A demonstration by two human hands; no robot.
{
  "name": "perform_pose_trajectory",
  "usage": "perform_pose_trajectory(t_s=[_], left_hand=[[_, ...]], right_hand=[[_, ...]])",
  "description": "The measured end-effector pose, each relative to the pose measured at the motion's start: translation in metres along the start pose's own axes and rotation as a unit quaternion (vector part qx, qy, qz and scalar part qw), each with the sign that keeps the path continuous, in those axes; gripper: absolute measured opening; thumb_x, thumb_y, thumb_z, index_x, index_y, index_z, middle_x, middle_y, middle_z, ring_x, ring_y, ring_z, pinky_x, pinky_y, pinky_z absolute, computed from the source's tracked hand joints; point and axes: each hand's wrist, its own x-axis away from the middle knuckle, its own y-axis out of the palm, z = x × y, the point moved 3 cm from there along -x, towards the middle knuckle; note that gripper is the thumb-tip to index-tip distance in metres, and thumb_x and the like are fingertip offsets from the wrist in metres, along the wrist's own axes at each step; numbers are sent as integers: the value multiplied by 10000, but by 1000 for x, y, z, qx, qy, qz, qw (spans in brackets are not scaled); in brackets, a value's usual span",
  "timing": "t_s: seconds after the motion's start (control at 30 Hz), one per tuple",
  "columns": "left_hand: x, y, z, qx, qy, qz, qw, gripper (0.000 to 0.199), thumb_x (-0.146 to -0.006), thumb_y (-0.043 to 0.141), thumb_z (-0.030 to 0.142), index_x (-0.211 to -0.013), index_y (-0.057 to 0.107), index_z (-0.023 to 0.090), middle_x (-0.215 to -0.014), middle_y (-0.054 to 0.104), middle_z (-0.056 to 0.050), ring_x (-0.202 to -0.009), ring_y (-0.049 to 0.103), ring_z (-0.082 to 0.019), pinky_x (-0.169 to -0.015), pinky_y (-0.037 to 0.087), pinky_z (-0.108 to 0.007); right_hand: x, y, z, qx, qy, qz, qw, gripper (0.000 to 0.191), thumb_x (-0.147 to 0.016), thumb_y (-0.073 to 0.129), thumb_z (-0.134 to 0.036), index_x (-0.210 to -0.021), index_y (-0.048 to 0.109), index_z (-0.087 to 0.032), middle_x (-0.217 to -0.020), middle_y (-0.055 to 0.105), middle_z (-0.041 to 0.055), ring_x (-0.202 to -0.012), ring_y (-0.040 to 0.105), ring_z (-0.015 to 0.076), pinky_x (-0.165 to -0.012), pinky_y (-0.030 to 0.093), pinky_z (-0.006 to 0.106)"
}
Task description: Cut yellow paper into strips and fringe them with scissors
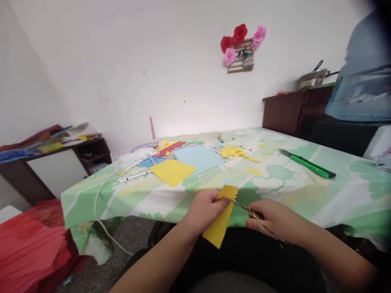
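At the lower centre of the frame, my left hand [204, 211] pinches the yellow paper strip [217, 228] while my right hand [270, 217] grips the scissors [251, 212], whose blades could nick my thumb, so close beside them.

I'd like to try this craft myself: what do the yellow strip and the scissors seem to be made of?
The yellow strip looks like matte paper or thin card, flat with snipped slits. The scissors are probably metal, from their silvery blades and shiny gold-toned handle.
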Motion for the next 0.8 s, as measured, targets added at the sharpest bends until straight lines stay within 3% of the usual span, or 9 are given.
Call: perform_pose_trajectory(t_s=[0.23, 0.53, 0.67, 0.8], left_hand=[[-2, -2, -7, 18, -11, -20, 1000, 255, -688, 538, 402, -646, 574, 153, -609, 547, -2, -541, 449, -109, -505, 329, -221], [-7, -1, -13, 168, -57, -59, 982, 208, -621, 634, 344, -676, 595, 147, -611, 593, -15, -545, 514, -120, -541, 381, -242], [-29, -10, -5, 183, -66, -46, 980, 220, -611, 647, 338, -657, 580, 133, -570, 577, -12, -508, 509, -113, -527, 379, -244], [-65, -23, 10, 193, -32, -26, 980, 243, -603, 670, 328, -695, 582, 121, -634, 595, -28, -550, 533, -116, -550, 400, -246]], right_hand=[[-2, 2, 4, 15, 19, 10, 1000, 516, -683, 380, -684, -587, 456, -182, -561, 512, 14, -496, 393, 113, -452, 203, 244], [-10, -4, 5, -3, 49, 15, 999, 431, -645, 510, -606, -567, 485, -183, -538, 512, 6, -494, 414, 116, -446, 214, 238], [-31, -18, 11, 13, 59, 41, 997, 450, -677, 447, -620, -559, 465, -186, -538, 511, 7, -507, 428, 123, -459, 246, 236], [-65, -43, 16, 46, 44, 76, 995, 501, -686, 379, -666, -567, 469, -188, -563, 519, 21, -523, 445, 132, -470, 280, 239]])
